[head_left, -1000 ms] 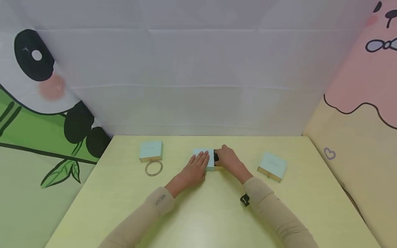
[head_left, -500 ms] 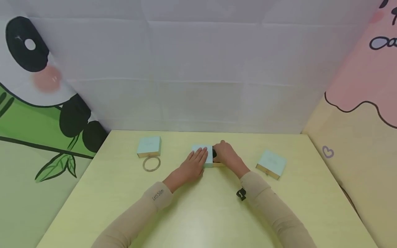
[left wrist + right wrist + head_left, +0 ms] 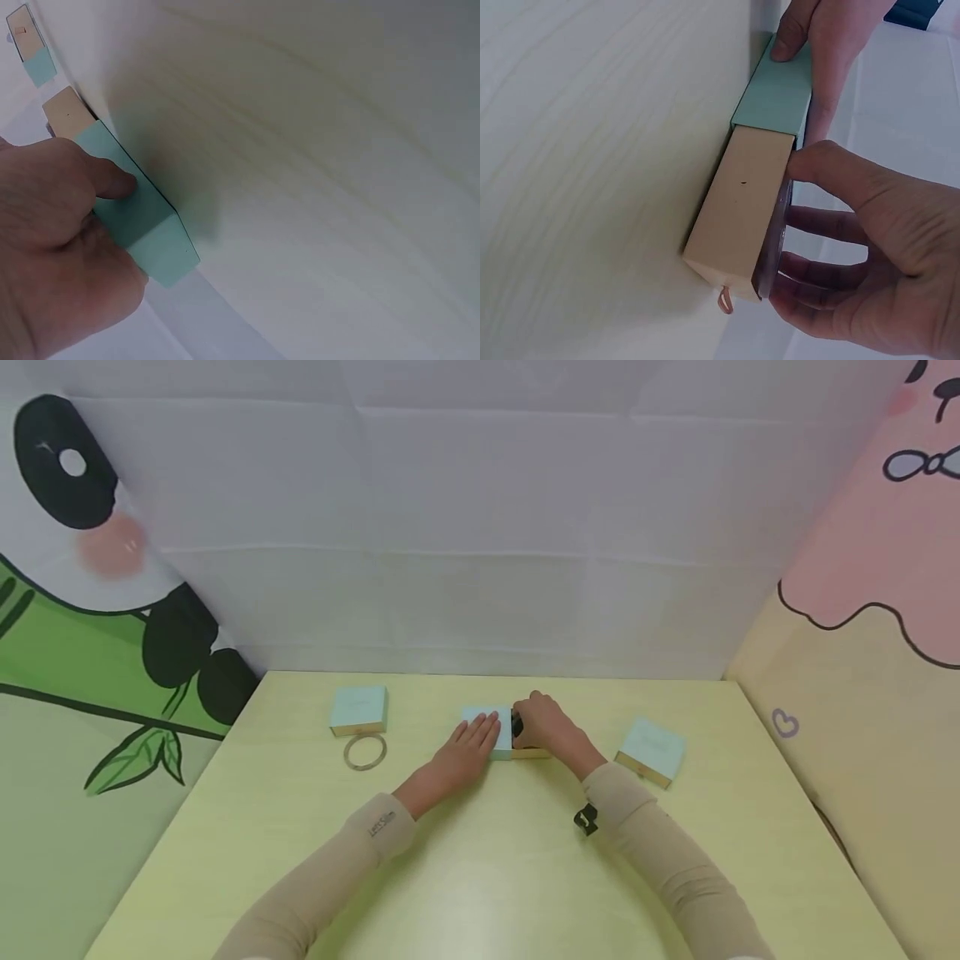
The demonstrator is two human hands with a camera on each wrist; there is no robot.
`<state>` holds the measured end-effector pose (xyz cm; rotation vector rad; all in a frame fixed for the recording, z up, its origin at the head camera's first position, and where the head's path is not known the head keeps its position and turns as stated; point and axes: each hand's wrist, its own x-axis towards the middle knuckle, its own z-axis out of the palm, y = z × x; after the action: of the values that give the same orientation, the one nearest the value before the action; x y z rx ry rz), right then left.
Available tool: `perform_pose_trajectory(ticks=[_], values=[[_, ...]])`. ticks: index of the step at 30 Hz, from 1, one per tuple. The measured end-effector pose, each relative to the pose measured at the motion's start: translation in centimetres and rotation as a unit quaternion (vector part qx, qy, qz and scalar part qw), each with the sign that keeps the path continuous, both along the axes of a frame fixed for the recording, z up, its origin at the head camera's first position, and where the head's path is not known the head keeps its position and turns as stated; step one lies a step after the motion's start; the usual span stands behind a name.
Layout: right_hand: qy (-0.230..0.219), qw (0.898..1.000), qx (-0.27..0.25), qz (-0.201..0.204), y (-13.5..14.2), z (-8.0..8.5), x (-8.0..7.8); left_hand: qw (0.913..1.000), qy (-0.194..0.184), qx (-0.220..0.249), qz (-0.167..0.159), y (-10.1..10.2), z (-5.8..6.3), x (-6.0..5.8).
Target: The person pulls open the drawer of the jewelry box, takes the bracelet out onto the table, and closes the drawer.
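My left hand (image 3: pixel 461 756) lies with straight fingers over the pale mint sleeve of a small drawer box (image 3: pixel 154 225). Its thumb touches the sleeve's front side. The box's tan drawer (image 3: pixel 739 202) is pulled out to the right, with a small loop at its end. Over the drawer's open top my right hand (image 3: pixel 900 247) has thumb and fingers bent around a glossy, dark, round-edged piece (image 3: pixel 772 247) standing slightly proud of the rim. In the head view my right hand (image 3: pixel 546 724) covers most of the drawer; a dark interior shows beside it.
A second mint box (image 3: pixel 359 708) stands at the left on the pale table (image 3: pixel 465 877), a thin ring (image 3: pixel 365 752) just in front of it. Another mint box (image 3: pixel 652 750) sits turned at an angle to the right. A white wall (image 3: pixel 480 568) rises behind the table.
The whole head view has shifted slightly upward for the table items. Both hands stay at the middle box, and the right hand's fingers move only slightly over the drawer.
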<state>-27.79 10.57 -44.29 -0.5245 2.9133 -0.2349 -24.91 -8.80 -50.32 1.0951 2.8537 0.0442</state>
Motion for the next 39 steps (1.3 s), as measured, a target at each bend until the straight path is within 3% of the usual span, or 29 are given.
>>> perform_pose_trajectory(ticks=[4, 9, 14, 18, 29, 39], values=[[0.011, 1.000, -0.004, 0.001, 0.3, 0.3, 0.4, 1.0000, -0.005, -0.007, 0.001, 0.0, 0.2, -0.3], [0.036, 0.998, -0.057, 0.021, 0.4, 0.5, 2.0, 1.0000, 0.004, -0.001, -0.003, 0.3, 0.8, -1.1], [0.032, 0.993, -0.085, 0.070, 0.0, -0.5, 4.4, 0.9999, -0.002, 0.002, -0.010, 0.4, 0.9, -2.0], [0.027, 0.992, -0.084, 0.085, -0.6, -1.5, 5.5, 0.9999, -0.004, -0.003, -0.012, 0.4, 1.0, -2.4], [0.023, 0.988, -0.060, 0.144, -2.1, -2.9, 5.4, 0.9995, -0.012, 0.028, -0.010, 0.0, 0.9, -2.2], [0.031, 0.989, -0.042, 0.142, -2.4, -3.0, 5.5, 0.9997, -0.010, 0.021, -0.003, 0.0, 0.8, -2.3]])
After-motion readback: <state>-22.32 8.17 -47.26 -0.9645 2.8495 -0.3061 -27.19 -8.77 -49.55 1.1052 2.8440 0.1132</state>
